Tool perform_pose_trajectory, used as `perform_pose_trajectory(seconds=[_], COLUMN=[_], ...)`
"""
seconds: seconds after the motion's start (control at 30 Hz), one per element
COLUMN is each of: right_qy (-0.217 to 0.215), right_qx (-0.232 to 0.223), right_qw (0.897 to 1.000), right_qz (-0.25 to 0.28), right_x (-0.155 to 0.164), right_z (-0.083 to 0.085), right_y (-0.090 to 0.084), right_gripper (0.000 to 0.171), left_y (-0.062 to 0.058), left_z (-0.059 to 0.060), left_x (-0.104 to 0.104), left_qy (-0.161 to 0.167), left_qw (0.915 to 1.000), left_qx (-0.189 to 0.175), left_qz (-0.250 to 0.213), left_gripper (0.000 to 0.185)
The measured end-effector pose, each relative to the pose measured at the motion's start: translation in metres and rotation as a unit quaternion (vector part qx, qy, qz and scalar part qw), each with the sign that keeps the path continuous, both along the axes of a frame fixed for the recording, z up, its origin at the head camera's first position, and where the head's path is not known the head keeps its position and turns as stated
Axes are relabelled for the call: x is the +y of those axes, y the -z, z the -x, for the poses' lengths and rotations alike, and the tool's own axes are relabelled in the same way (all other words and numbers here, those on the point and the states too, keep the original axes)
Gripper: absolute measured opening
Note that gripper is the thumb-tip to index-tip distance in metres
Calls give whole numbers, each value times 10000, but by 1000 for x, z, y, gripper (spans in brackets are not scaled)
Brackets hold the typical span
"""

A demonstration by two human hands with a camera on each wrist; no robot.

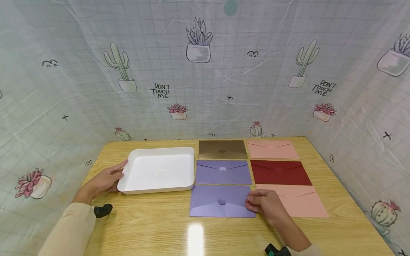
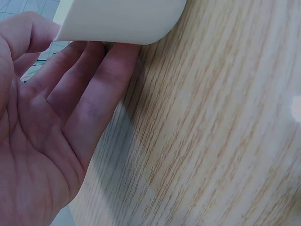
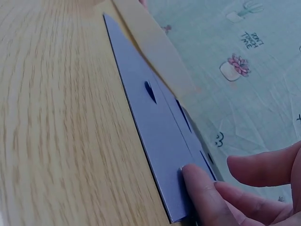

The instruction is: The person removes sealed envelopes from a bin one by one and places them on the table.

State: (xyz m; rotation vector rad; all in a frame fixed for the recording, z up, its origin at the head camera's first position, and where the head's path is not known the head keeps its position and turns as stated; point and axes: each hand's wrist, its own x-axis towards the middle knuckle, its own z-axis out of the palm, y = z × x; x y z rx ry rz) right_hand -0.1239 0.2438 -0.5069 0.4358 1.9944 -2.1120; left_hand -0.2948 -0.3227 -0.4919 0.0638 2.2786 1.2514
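Purple envelope (image 1: pixel 221 205) lies flat on the wooden table (image 1: pixel 153 227), nearest the front edge, long axis running left-right, flap side up. Right hand (image 1: pixel 264 204) pinches its right end, thumb (image 3: pixel 202 188) on top. Left hand (image 1: pixel 104 180) sits with straight fingers against the white tray (image 1: pixel 158 170), just left. A pink envelope (image 1: pixel 301 202) lies just right, another purple one (image 1: pixel 223 171) right behind.

Cream sleeves (image 1: pixel 68 231); black wrist cameras (image 1: pixel 103 210).
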Motion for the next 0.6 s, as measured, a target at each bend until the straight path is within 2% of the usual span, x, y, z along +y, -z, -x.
perform_pose_trajectory(seconds=[0.33,0.47,0.6], right_qy=[-55,96,37], right_qx=[17,313,789], right_qw=[9999,9969,9838], right_qz=[-148,-721,-1609], right_x=[10,12,13], right_z=[2,10,21], right_y=[-10,-24,-41], right_gripper=[33,34,38], left_y=[-1,-4,-6], left_z=[-1,2,3], left_x=[2,6,7], left_qy=[48,99,222], left_qw=[9999,9988,9958], left_qx=[69,280,500], left_qz=[59,400,737], left_gripper=[69,69,68])
